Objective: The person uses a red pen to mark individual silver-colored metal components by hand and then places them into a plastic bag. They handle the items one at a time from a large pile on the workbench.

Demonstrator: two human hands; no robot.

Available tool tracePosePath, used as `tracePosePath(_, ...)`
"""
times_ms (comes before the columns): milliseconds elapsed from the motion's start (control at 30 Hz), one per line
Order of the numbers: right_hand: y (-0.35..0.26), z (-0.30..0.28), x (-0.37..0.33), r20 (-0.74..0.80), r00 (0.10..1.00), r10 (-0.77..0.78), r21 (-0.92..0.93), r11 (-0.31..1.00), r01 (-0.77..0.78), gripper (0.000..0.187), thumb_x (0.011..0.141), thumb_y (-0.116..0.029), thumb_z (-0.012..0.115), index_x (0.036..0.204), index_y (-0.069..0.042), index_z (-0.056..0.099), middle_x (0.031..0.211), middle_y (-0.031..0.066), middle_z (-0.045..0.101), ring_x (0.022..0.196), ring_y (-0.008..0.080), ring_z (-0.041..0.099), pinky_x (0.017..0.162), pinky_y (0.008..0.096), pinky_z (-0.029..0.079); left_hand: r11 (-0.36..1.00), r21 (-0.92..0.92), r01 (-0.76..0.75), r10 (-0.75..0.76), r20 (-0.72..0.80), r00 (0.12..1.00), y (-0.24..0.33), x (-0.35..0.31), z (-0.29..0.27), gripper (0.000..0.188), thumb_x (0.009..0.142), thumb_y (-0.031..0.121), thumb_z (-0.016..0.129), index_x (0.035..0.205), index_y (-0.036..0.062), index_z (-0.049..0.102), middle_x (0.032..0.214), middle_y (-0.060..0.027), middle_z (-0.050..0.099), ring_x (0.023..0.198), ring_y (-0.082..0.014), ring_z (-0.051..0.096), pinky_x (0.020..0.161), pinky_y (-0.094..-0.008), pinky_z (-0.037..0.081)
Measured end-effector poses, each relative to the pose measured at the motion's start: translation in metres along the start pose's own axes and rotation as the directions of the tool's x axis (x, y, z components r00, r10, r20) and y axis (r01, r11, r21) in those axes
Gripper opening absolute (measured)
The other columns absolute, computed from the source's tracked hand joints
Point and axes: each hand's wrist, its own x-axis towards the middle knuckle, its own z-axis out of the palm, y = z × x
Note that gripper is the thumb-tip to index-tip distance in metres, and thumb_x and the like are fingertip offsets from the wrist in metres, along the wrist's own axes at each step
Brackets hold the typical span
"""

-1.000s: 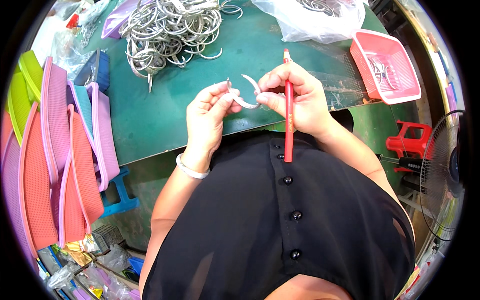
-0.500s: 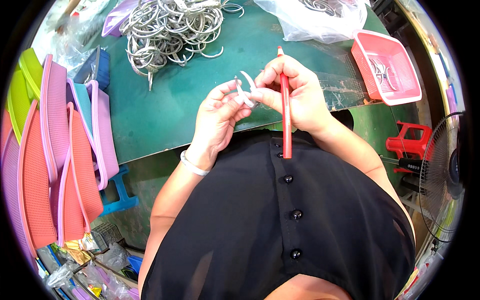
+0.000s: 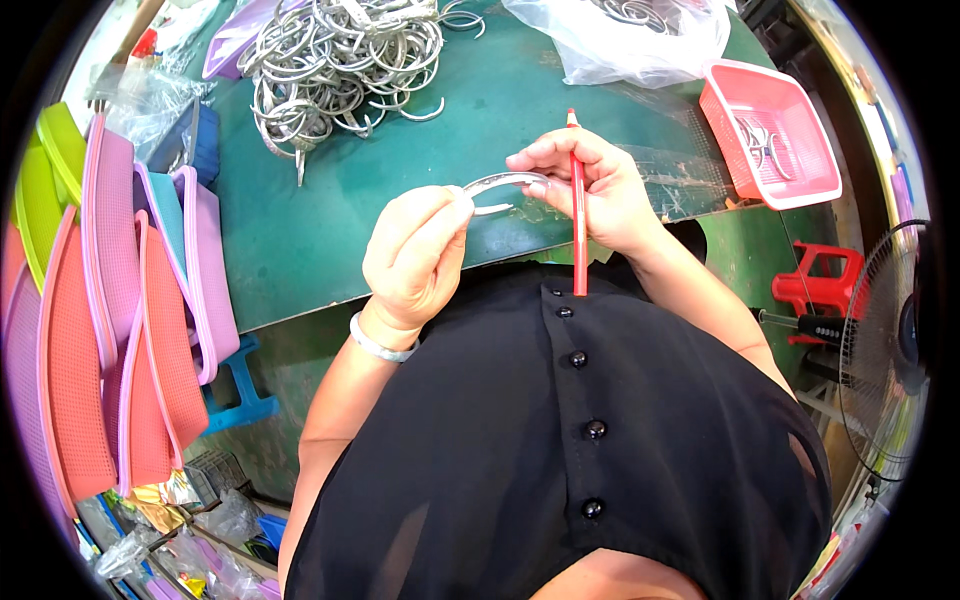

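One silver metal bangle (image 3: 505, 178), open-ended, at centre of frame, between left hand (image 3: 415, 250) and right hand (image 3: 610, 195), over green tabletop (image 3: 510, 115) in view. Left hand: left of centre, thumb and fingertips together, clamped on left end of the bangle. Other free end just below the arc, pointing right. Right hand: right of centre, thumb tip at right end of the bangle, index fingertip apart from thumb; firmness of contact there: cannot tell. Also in right hand: red pencil (image 3: 579, 220), near upright in frame, narrow end toward top, along half-curled fingers.

White bracelet (image 3: 378, 342) on left wrist. Black shirt (image 3: 480, 430), buttoned, across lower centre.

Surroundings. Upper left of centre: tangled heap of silver bangles (image 3: 345, 65), on tabletop. Top, right of centre: translucent plastic bag (image 3: 620, 55), rings inside. Upper right: pink basket (image 3: 795, 110), few silver pieces (image 3: 765, 150) inside. Left edge: stacked baskets (image 3: 75, 360), purple, coral, green. Right edge: fan (image 3: 880, 345), near red stool (image 3: 825, 285).
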Motion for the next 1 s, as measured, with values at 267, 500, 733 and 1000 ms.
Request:
tracePosePath(267,0.001,-0.002,0.0,0.027,0.999,0.032,0.048,0.998,-0.034,0.024,0.078,0.01,0.054,0.1,0.002,0.05,0.099,0.0126,0.058,0.097,0.0186,0.057,0.086,0.0291,0.047,0.999,0.006,-0.034,0.033,0.053,0.998,0.005,0.004,-0.003,0.026,0.067,-0.011,0.066,0.09,-0.0012,0.059,0.083,-0.0139,0.06,0.071,-0.024,0.058,0.062,-0.0272,0.047)
tracePosePath(500,-0.004,-0.002,0.0,0.005,0.991,0.136,0.082,0.987,-0.136,0.019,0.082,0.0,0.055,0.1,0.0,0.051,0.092,0.0118,0.06,0.079,0.0144,0.059,0.069,0.0248,0.049,0.837,-0.362,0.409,-0.44,-0.003,0.898,0.004,-0.01,0.008,0.028,0.077,-0.009,0.058,0.104,-0.0023,0.055,0.086,-0.0084,0.056,0.076,-0.0155,0.056,0.067,-0.0254,0.047)
tracePosePath(733,-0.002,-0.007,0.005,-0.006,0.925,0.38,0.414,0.843,-0.344,0.017,0.082,-0.003,0.056,0.097,-0.001,0.049,0.081,0.0114,0.06,0.062,0.0137,0.06,0.053,0.0211,0.05,0.42,-0.514,0.748,-0.663,0.39,0.639,-0.006,-0.008,0.007,0.03,0.084,0.002,0.053,0.114,-0.0025,0.05,0.092,-0.004,0.052,0.078,-0.0105,0.053,0.07,-0.023,0.046)
tracePosePath(1000,0.0,-0.009,0.009,-0.03,0.916,0.399,0.512,0.793,-0.328,0.012,0.084,-0.005,0.054,0.093,-0.001,0.049,0.08,0.0135,0.06,0.063,0.0151,0.061,0.053,0.0221,0.051,0.519,-0.398,0.757,-0.597,0.465,0.654,-0.01,-0.015,0.009,0.029,0.083,0.001,0.055,0.112,0.0001,0.052,0.09,-0.0014,0.05,0.081,-0.0083,0.05,0.072,-0.0205,0.043)
